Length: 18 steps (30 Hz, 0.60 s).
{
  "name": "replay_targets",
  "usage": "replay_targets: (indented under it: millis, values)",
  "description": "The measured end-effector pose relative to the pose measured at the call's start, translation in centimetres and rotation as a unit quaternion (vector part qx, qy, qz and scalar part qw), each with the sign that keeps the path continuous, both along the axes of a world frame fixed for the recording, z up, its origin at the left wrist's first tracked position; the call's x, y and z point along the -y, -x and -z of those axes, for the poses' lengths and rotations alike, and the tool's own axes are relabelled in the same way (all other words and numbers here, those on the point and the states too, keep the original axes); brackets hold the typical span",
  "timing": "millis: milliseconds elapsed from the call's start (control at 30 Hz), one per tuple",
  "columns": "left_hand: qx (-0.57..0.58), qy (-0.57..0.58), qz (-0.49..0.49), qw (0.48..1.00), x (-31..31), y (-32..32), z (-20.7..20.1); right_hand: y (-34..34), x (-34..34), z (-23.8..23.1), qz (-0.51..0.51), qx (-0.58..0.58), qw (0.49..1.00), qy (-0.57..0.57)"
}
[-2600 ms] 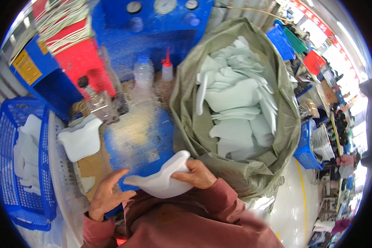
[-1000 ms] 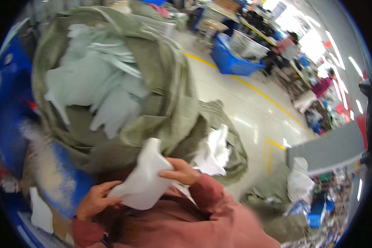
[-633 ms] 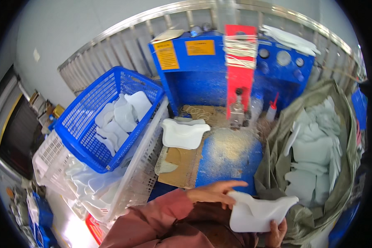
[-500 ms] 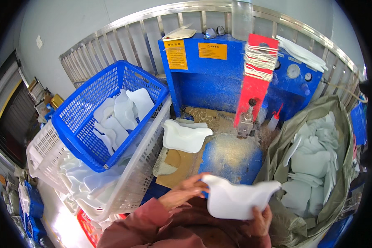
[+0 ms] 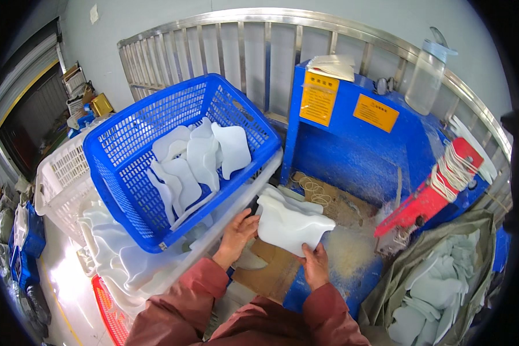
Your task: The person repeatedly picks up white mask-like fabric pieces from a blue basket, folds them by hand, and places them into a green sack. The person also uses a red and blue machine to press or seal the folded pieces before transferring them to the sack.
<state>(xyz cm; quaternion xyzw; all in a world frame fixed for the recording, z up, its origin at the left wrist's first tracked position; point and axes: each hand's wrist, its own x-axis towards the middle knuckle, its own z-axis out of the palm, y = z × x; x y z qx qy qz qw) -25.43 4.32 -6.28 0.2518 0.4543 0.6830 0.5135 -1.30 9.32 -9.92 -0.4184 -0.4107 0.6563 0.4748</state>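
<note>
A white saddle-shaped moulded piece (image 5: 291, 230) lies tilted over the small stack on the cardboard-covered machine bed; how it rests on the pieces beneath is partly hidden. My right hand (image 5: 315, 266) pinches its lower right edge, thumb on top. At its left edge is my left hand (image 5: 237, 235), fingers bent and parted, not closed round the piece; contact with the edge is unclear. Behind it, the edges of further white pieces (image 5: 300, 203) show.
On the left a blue basket (image 5: 181, 237) of white pieces sits on a white crate (image 5: 265, 179). A blue machine (image 5: 352, 144) with a red lever arm (image 5: 412, 203) stands ahead. An olive sack (image 5: 380, 294) of pieces is at right. Dust coats the blue plate (image 5: 357, 277).
Both hands have carried the white piece from close to my body forward and left onto the stack. The left hand has loosened from it. My view has turned left.
</note>
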Motion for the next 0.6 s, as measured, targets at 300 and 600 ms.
replay_targets:
  millis: [300, 600]
  values:
    - [-0.317, 0.026, 0.130, 0.939, 6.4, 1.4, -12.2, -1.7, -1.6, -0.8, -0.111, 0.367, 0.923, -0.015]
    - [-0.456, 0.072, 0.036, 0.887, -9.9, 14.9, -17.6, -4.6, 2.1, -2.9, -0.089, 0.322, 0.942, 0.033]
